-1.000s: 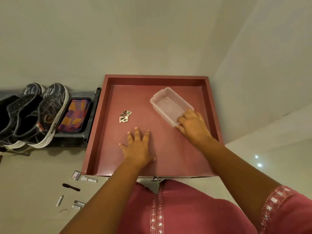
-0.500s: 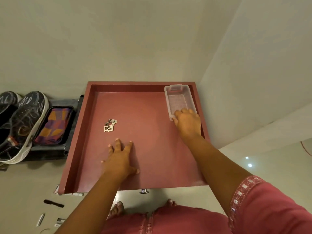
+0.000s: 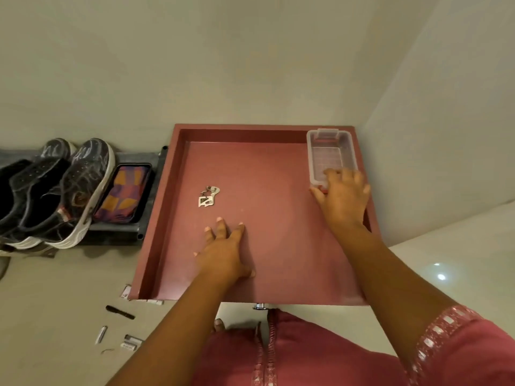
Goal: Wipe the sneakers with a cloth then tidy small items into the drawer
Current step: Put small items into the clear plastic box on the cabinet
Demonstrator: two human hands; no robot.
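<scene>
Drawer (image 3: 178,218) — smooth red, square, clear ribbed rectangular tub (image 3: 331,151) cornered

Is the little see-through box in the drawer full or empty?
Empty. Through the clear plastic box only its ribbed bottom shows; the right hand holds its near end.

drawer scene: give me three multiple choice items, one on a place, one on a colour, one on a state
1. Where in the drawer is the clear plastic box?
A. far right corner
B. near left corner
C. centre

2. What colour is the drawer?
A. white
B. reddish brown
C. blue

3. How does the left hand lie?
A. gripping the keys
B. flat on the drawer floor
C. raised above the sneakers

Answers: A, the box sits against the far and right walls, the right hand at its near end; B, floor and walls are reddish brown; B, its fingers are spread on the floor, apart from the keys.
</scene>
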